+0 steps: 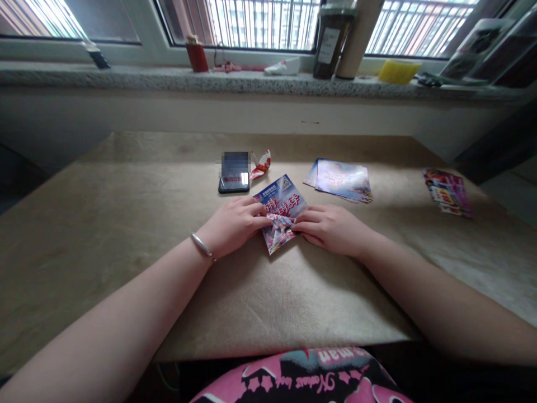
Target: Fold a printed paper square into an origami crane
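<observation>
Printed paper (284, 208) lay partly folded on the tan table (277, 302), near the phone (235, 172); the left hand (235, 225) pinched one end of its fold with bunched fingers, and the right hand (333, 226) likewise pinched the other

- We look from one head-worn camera, above and behind the fingers (259, 209).
- We face forward and down, past the fingers to the window sill (151, 80) beyond.
- We are near enough that both forearms (126, 305) loom large behind the fingers.
</observation>
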Demonstrator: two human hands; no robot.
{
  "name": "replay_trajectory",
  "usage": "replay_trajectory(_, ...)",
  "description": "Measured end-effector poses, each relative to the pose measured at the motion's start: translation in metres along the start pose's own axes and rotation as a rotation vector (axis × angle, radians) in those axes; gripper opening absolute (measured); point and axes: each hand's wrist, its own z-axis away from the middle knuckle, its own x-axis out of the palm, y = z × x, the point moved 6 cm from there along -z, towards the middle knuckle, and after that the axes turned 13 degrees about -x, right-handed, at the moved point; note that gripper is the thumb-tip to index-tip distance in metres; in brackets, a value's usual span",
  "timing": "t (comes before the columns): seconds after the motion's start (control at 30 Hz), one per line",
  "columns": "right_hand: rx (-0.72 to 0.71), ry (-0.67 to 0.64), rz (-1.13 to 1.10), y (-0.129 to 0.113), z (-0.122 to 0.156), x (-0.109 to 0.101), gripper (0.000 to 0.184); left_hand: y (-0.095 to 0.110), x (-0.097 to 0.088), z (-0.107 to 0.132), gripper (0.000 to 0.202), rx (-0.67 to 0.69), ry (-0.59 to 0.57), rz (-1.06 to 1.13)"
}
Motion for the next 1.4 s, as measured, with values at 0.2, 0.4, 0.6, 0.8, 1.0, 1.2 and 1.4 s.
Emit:
replay_trajectory(0.2,-0.032,0.002,0.011,-0.003,-0.001,0.001,0.027,-0.003,0.000,0.002,0.027,-0.079,-0.026,-0.070)
replay_trajectory(0.4,-0.002,0.020,-0.017,0.000,0.001,0.002,0.023,0.004,-0.004,0.006,0.027,-0.095,-0.106,-0.007)
replay_trajectory(0.6,0.051,0.066,-0.019,0.003,0.002,0.001,0.024,0.000,-0.001,0.007,0.029,-0.129,-0.101,0.041)
replay_trajectory(0.8,0.154,0.116,-0.066,0.012,0.007,0.002,0.020,-0.001,0.000,0.005,0.036,-0.110,-0.092,0.087)
replay_trajectory(1.0,0.189,0.109,-0.102,0.015,0.007,0.002,0.020,0.007,-0.002,0.004,0.028,-0.076,-0.123,0.118)
replay_trajectory(1.2,0.246,0.102,-0.104,0.016,0.007,0.002,0.019,0.006,-0.002,0.004,0.019,-0.114,-0.168,0.104)
replay_trajectory(1.4,0.283,0.103,-0.100,0.017,0.007,0.004,0.021,0.005,-0.002,0.004,0.017,-0.150,-0.155,0.086)
